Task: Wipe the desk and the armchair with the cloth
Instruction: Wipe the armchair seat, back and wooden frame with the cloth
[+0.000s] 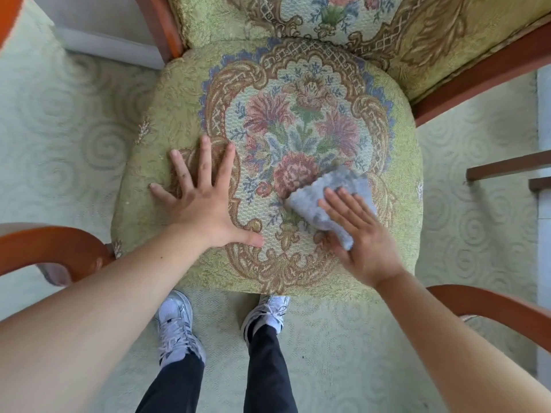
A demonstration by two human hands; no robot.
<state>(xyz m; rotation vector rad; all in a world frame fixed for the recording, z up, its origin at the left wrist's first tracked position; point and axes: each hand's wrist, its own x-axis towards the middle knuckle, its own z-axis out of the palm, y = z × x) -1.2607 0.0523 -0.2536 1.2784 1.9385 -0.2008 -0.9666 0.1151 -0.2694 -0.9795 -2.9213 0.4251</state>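
The armchair fills the view from above; its green seat cushion [185, 93] carries a woven flower pattern. A grey fluffy cloth [328, 192] lies on the front right of the seat. My right hand [360, 236] presses flat on the cloth, fingers stretched over it and thumb under its near edge. My left hand [205, 201] rests flat on the front left of the seat with fingers spread, holding nothing. The desk is not in view.
Wooden armrests curve at the lower left [50, 248] and lower right [492, 314]. The patterned backrest [387, 28] rises at the top. Pale green carpet [53, 120] surrounds the chair. My feet in white trainers [176, 326] stand just before the seat's front edge.
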